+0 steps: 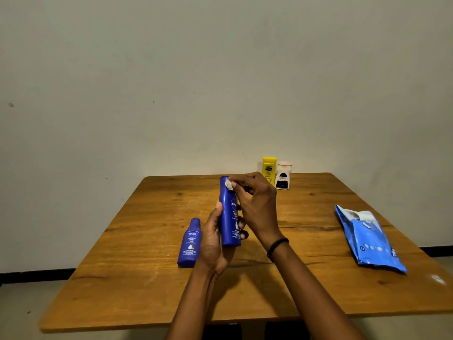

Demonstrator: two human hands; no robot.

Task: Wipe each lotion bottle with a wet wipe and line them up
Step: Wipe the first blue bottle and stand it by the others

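My left hand (212, 241) grips the lower half of a tall blue lotion bottle (227, 204), holding it upright above the wooden table (152, 241). My right hand (255, 204) pinches a small balled white wet wipe (229, 185) against the bottle's top right side. A smaller blue lotion bottle (189, 244) stands on the table just left of my left hand. At the far edge, a yellow bottle (269, 169) and a white bottle (282, 176) stand side by side.
A blue wet wipe pack (367, 239) lies flat near the table's right edge with its flap lifted. A plain wall rises behind the table. The floor shows on both sides below the tabletop.
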